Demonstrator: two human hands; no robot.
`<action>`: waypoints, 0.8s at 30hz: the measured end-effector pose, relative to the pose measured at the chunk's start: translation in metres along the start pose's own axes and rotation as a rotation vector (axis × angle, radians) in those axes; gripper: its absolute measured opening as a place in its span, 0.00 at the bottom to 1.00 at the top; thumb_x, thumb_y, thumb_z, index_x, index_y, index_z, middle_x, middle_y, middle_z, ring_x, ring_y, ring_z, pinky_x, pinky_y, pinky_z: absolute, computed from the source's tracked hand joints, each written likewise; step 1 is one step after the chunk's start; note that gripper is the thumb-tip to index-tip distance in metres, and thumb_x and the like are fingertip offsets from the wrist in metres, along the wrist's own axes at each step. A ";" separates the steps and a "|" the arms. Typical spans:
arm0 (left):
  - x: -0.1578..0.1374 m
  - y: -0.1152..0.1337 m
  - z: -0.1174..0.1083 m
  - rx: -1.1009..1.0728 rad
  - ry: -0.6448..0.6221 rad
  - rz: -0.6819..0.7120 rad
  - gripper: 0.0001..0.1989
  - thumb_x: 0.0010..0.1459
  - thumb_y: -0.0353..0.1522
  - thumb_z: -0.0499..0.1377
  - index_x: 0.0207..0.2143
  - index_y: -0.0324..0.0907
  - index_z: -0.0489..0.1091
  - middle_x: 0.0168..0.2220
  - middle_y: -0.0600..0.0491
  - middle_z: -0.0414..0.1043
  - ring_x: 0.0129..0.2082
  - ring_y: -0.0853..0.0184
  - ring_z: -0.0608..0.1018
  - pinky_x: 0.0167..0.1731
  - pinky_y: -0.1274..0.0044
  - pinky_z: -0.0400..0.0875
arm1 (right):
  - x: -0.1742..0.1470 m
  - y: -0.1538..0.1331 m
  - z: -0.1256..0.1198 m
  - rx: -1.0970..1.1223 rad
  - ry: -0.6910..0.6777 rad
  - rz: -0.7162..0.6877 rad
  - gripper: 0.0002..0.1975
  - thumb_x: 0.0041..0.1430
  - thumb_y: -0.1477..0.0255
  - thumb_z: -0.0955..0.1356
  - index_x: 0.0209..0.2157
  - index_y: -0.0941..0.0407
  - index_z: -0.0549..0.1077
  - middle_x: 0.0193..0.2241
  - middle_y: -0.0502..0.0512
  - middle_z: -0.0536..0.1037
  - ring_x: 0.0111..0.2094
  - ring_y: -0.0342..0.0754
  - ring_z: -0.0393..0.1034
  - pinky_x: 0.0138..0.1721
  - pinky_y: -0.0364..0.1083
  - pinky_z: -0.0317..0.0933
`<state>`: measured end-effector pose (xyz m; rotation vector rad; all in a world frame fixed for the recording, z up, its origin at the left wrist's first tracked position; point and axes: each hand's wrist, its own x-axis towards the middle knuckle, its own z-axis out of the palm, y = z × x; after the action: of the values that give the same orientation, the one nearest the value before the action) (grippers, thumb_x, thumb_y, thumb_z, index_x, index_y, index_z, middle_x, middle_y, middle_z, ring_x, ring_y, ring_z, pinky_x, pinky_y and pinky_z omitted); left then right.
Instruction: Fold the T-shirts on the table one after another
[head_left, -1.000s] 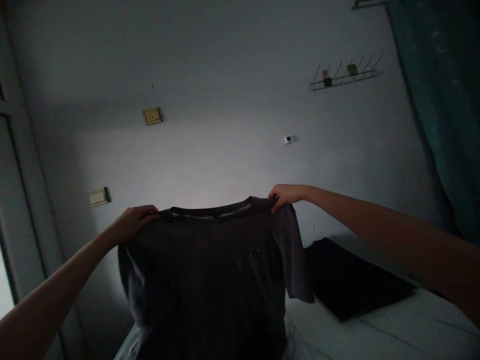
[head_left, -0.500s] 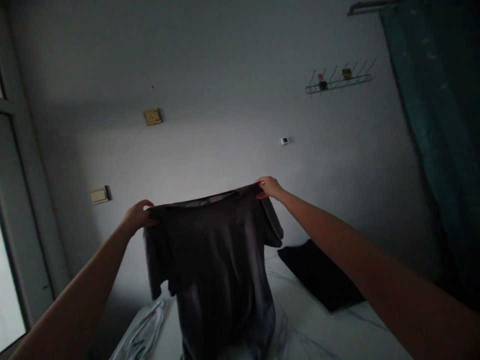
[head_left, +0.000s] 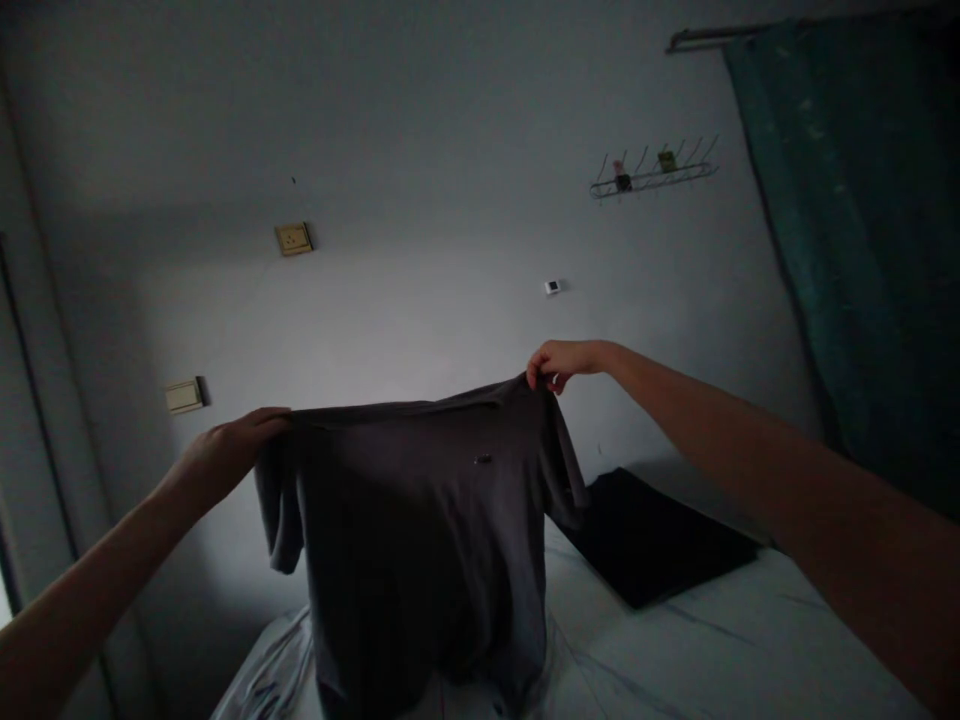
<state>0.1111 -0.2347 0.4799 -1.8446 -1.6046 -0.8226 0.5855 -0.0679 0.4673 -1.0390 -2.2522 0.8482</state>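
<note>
A dark grey short-sleeved T-shirt [head_left: 420, 520] hangs spread between my two hands, over the bed. My left hand [head_left: 251, 432] is closed on its left shoulder, and my right hand [head_left: 559, 362] pinches the right shoulder, slightly higher. Both sleeves droop outside my grip. A small mark shows on the chest at the right. The shirt's lower part reaches down towards the bed, and its hem is hard to make out in the dim light.
The bed [head_left: 697, 650] has a pale patterned sheet. On it lie a flat black item [head_left: 660, 540] at the right and a crumpled light cloth [head_left: 274, 665] at the left. Behind are a wall with a socket [head_left: 293, 239], a hook rack [head_left: 652, 182] and a green curtain [head_left: 862, 220].
My hands have moved farther apart, stretching the shirt's top edge wider. The open neckline with its inside showing has given way to the chest side with the small mark. The view has shifted slightly right.
</note>
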 end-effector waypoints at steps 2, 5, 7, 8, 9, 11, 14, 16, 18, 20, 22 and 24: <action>0.006 0.001 -0.010 0.062 -0.079 0.005 0.13 0.48 0.24 0.53 0.34 0.45 0.73 0.38 0.51 0.78 0.38 0.59 0.79 0.41 0.73 0.72 | -0.009 0.000 -0.015 -0.037 -0.167 0.096 0.07 0.52 0.79 0.67 0.33 0.61 0.77 0.19 0.47 0.69 0.17 0.36 0.60 0.19 0.35 0.57; 0.021 0.005 -0.013 -0.056 -0.246 -0.144 0.12 0.55 0.29 0.49 0.34 0.44 0.72 0.18 0.55 0.71 0.22 0.63 0.76 0.26 0.76 0.71 | -0.004 0.003 -0.021 -0.024 -0.206 0.162 0.12 0.52 0.77 0.67 0.38 0.60 0.78 0.14 0.43 0.63 0.14 0.34 0.48 0.16 0.35 0.45; 0.025 0.008 -0.004 -0.200 -0.485 -0.233 0.14 0.56 0.31 0.46 0.33 0.42 0.71 0.12 0.57 0.65 0.15 0.66 0.71 0.19 0.78 0.67 | 0.008 0.010 -0.011 -0.052 -0.174 0.207 0.13 0.51 0.76 0.67 0.39 0.60 0.78 0.13 0.42 0.60 0.13 0.34 0.45 0.16 0.36 0.42; 0.024 0.009 0.005 -0.261 -0.621 -0.269 0.13 0.55 0.31 0.47 0.33 0.41 0.71 0.12 0.57 0.64 0.13 0.67 0.70 0.17 0.79 0.65 | 0.016 0.016 -0.002 -0.079 -0.180 0.249 0.13 0.50 0.76 0.67 0.39 0.59 0.78 0.13 0.42 0.59 0.13 0.35 0.44 0.16 0.36 0.42; 0.021 0.008 0.017 -0.304 -0.754 -0.307 0.12 0.54 0.31 0.49 0.32 0.40 0.71 0.12 0.57 0.64 0.13 0.68 0.69 0.16 0.80 0.64 | 0.023 0.025 0.009 -0.108 -0.203 0.296 0.13 0.49 0.76 0.68 0.39 0.59 0.78 0.13 0.42 0.59 0.13 0.35 0.45 0.16 0.36 0.43; 0.010 0.001 0.050 -0.345 -0.985 -0.389 0.10 0.49 0.31 0.53 0.31 0.39 0.73 0.12 0.56 0.65 0.13 0.69 0.69 0.15 0.81 0.64 | 0.036 0.046 0.036 -0.153 -0.269 0.388 0.13 0.46 0.78 0.69 0.37 0.59 0.79 0.13 0.42 0.61 0.13 0.35 0.47 0.17 0.36 0.45; -0.012 -0.021 0.121 -0.332 -1.171 -0.462 0.13 0.40 0.28 0.55 0.29 0.39 0.76 0.12 0.56 0.65 0.13 0.69 0.69 0.16 0.79 0.67 | 0.055 0.087 0.084 -0.173 -0.294 0.445 0.12 0.41 0.81 0.69 0.31 0.60 0.79 0.15 0.46 0.68 0.14 0.37 0.56 0.18 0.37 0.52; -0.026 -0.037 0.175 -0.276 -1.115 -0.455 0.14 0.37 0.26 0.54 0.27 0.39 0.76 0.12 0.54 0.66 0.14 0.66 0.72 0.17 0.76 0.68 | 0.068 0.115 0.118 -0.175 -0.255 0.451 0.09 0.41 0.83 0.68 0.27 0.60 0.78 0.15 0.48 0.69 0.15 0.40 0.61 0.20 0.40 0.57; -0.039 -0.049 0.228 -0.223 -0.969 -0.434 0.13 0.37 0.26 0.53 0.26 0.39 0.76 0.12 0.53 0.67 0.16 0.60 0.75 0.20 0.71 0.72 | 0.082 0.143 0.153 -0.172 -0.161 0.435 0.07 0.43 0.82 0.67 0.24 0.60 0.77 0.15 0.49 0.70 0.18 0.44 0.66 0.24 0.43 0.62; -0.051 -0.054 0.276 -0.204 -0.818 -0.403 0.14 0.40 0.26 0.52 0.29 0.38 0.75 0.18 0.48 0.73 0.26 0.54 0.80 0.30 0.64 0.75 | 0.096 0.168 0.188 -0.161 -0.023 0.387 0.06 0.47 0.81 0.67 0.25 0.58 0.76 0.18 0.52 0.73 0.25 0.49 0.72 0.31 0.46 0.67; -0.063 -0.052 0.319 -0.202 -0.696 -0.369 0.17 0.41 0.25 0.52 0.34 0.37 0.74 0.34 0.42 0.79 0.44 0.51 0.79 0.45 0.61 0.73 | 0.106 0.189 0.222 -0.143 0.113 0.316 0.08 0.49 0.80 0.66 0.30 0.57 0.76 0.29 0.56 0.79 0.40 0.54 0.75 0.43 0.49 0.67; -0.079 -0.047 0.354 -0.206 -0.610 -0.325 0.23 0.40 0.24 0.52 0.41 0.37 0.73 0.49 0.39 0.75 0.57 0.52 0.71 0.57 0.62 0.65 | 0.110 0.207 0.253 -0.125 0.202 0.250 0.13 0.51 0.80 0.66 0.38 0.55 0.76 0.45 0.58 0.78 0.55 0.56 0.66 0.54 0.50 0.60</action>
<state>0.0882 -0.0157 0.1882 -2.1463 -2.3183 -0.5977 0.4522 0.0441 0.1701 -1.4196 -2.0547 0.6726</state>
